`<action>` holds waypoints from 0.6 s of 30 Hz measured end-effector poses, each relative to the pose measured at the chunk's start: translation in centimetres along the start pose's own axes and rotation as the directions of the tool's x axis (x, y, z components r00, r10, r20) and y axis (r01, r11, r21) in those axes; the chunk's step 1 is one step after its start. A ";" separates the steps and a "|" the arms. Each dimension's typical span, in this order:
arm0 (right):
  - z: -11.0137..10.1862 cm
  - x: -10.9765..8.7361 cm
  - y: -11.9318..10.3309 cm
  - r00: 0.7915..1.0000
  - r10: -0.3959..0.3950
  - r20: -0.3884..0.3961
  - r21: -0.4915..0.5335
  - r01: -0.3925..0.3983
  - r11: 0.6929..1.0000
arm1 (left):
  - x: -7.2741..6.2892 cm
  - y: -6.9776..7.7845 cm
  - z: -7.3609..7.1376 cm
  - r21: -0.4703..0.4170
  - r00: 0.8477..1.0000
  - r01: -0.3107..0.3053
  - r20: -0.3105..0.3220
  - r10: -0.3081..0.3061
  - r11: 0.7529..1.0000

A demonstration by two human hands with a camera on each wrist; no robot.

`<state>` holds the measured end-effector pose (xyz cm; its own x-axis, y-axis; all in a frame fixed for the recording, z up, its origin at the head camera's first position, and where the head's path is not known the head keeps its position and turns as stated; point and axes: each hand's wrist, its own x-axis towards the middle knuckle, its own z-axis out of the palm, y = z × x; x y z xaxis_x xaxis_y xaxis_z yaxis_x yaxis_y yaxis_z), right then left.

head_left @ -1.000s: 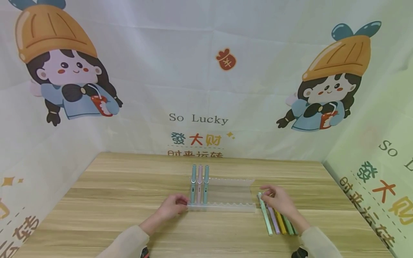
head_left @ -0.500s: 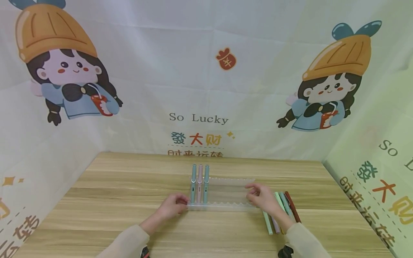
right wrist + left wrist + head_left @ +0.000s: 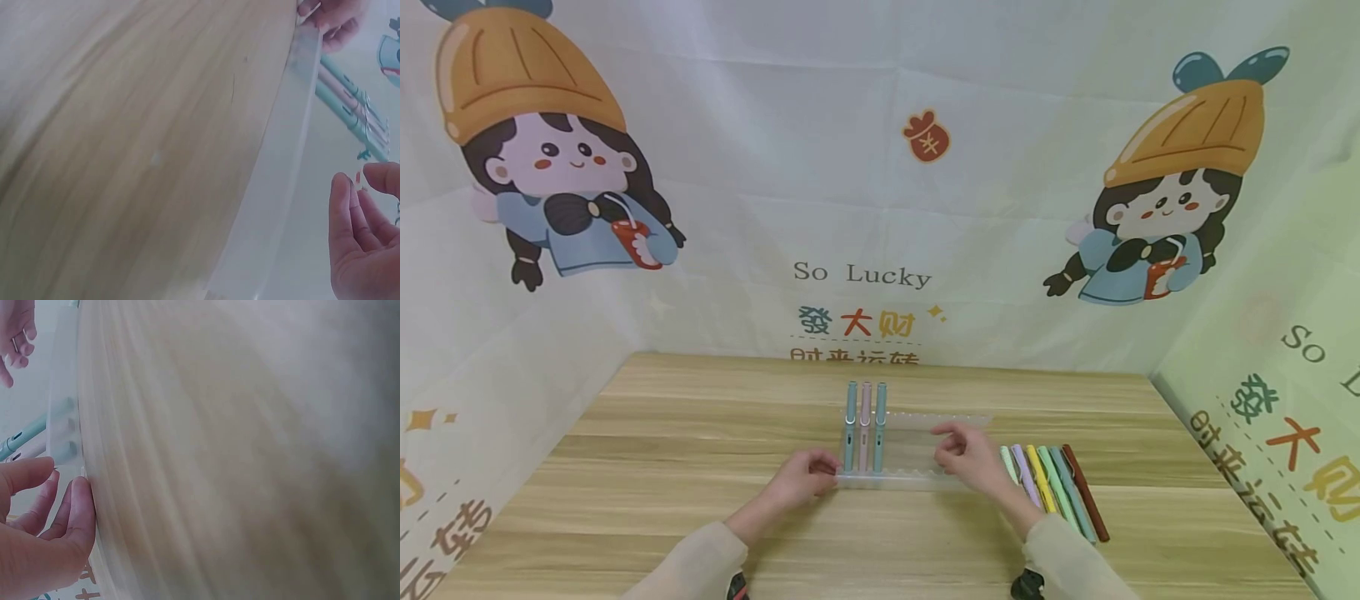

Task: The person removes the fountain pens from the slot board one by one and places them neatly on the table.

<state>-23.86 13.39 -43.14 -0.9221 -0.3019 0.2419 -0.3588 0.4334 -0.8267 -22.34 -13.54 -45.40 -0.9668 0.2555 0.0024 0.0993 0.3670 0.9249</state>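
Three pens [image 3: 865, 437] at left edge of rack [image 3: 917, 481]. My left hand [image 3: 805, 477] pinches near-left corner; right hand [image 3: 972, 457] empty, narrow-gapped. I'd brace rack lightly.

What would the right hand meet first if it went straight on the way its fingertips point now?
Probably the rightmost teal pen of the three in the clear rack. How high the right hand is above the rack is unclear, so it might pass over.
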 end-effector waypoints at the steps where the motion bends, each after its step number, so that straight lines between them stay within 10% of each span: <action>1: 0.2 0.1 -0.1 1.000 -0.002 -0.005 -0.005 0.002 1.000 | 0.0 0.0 0.0 0.000 1.000 0.001 0.001 -0.001 1.000; 18: 4.2 1.3 -1.2 0.995 0.017 -0.095 0.149 -0.002 0.989 | 0.1 -0.2 -0.1 0.004 1.000 -0.011 0.017 0.011 1.000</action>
<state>-24.01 8.94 -43.99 -0.9376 -0.2124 0.2752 -0.3309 0.3029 -0.8937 -22.44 -13.67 -45.50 -0.9615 0.2747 0.0064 0.1113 0.3680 0.9231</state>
